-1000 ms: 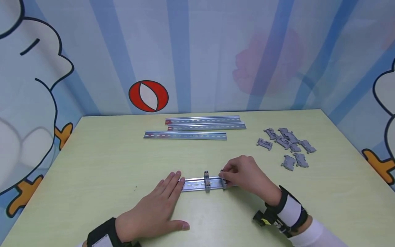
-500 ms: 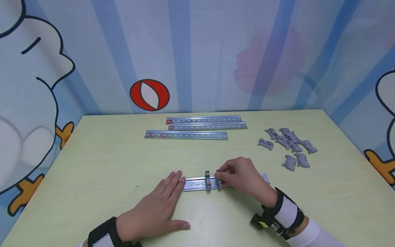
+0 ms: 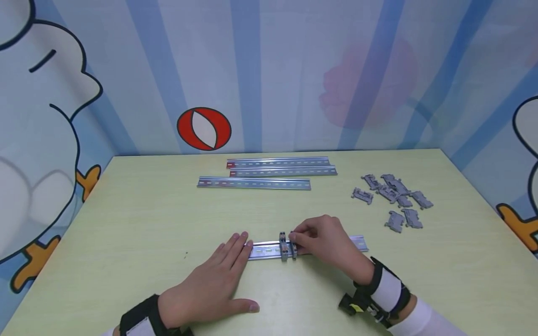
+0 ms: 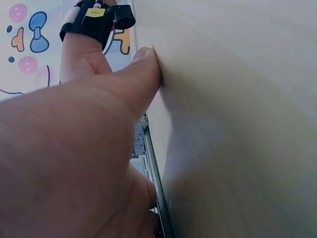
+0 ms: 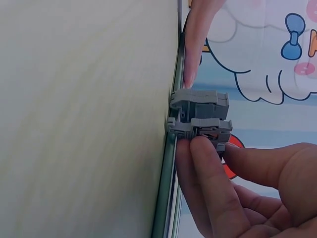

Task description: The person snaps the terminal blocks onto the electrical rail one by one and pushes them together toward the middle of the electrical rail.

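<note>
A slotted metal DIN rail [image 3: 262, 250] lies across the near part of the table. My left hand [image 3: 214, 284] rests flat over its left end, fingers straight and thumb spread on the table. One grey terminal block [image 3: 283, 246] stands upright across the rail. Just right of it, my right hand [image 3: 329, 242] pinches a second grey terminal block [image 3: 293, 249] between thumb and fingers. In the right wrist view this held block [image 5: 210, 125] sits at the rail, with a narrow gap to the standing block [image 5: 205, 101]. My right hand hides part of the rail.
Three more DIN rails [image 3: 254, 183] lie at the back middle of the table. Several loose grey terminal blocks [image 3: 395, 220] are scattered flat at the back right. A printed cloth backdrop [image 3: 277, 79] rises behind the table's far edge.
My right hand has slid the pinched terminal block leftward along the rail, close to the standing one. The rail's right end has come into view. My left hand stays put.
</note>
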{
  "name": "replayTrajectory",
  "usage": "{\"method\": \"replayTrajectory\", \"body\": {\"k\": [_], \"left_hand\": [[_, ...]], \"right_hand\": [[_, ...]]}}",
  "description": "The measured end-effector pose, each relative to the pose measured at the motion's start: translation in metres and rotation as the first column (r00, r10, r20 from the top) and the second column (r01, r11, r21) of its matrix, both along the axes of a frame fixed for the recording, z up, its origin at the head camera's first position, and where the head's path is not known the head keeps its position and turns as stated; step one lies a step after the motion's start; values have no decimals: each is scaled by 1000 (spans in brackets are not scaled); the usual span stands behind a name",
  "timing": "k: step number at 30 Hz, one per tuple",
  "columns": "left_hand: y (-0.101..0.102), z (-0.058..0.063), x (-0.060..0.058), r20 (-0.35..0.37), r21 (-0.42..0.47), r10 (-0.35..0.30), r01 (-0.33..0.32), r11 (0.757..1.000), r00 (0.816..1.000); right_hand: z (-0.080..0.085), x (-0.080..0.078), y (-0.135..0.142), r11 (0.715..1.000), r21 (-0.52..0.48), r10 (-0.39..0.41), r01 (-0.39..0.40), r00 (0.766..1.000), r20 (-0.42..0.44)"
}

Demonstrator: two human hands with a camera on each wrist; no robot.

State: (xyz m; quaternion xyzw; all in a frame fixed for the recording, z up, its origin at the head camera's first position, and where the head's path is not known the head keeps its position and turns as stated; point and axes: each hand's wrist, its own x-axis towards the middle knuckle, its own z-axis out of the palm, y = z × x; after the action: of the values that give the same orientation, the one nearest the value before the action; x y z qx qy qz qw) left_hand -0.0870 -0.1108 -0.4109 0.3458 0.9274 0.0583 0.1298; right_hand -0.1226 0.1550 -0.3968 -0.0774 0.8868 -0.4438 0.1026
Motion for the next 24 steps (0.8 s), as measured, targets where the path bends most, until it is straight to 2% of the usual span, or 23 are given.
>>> {"method": "replayTrajectory", "body": {"k": [10,24], "left_hand": [[0,-1,1,-21,7,-3,3,1000,1000],[-1,1,1,-15,10,-5,6,1000,1000]], "right_hand": [[-2,-1,-5,1000,-19,19,-19,1000,-22],[-3,-1,-6,998,-59,28,-29,999,-26]]}}
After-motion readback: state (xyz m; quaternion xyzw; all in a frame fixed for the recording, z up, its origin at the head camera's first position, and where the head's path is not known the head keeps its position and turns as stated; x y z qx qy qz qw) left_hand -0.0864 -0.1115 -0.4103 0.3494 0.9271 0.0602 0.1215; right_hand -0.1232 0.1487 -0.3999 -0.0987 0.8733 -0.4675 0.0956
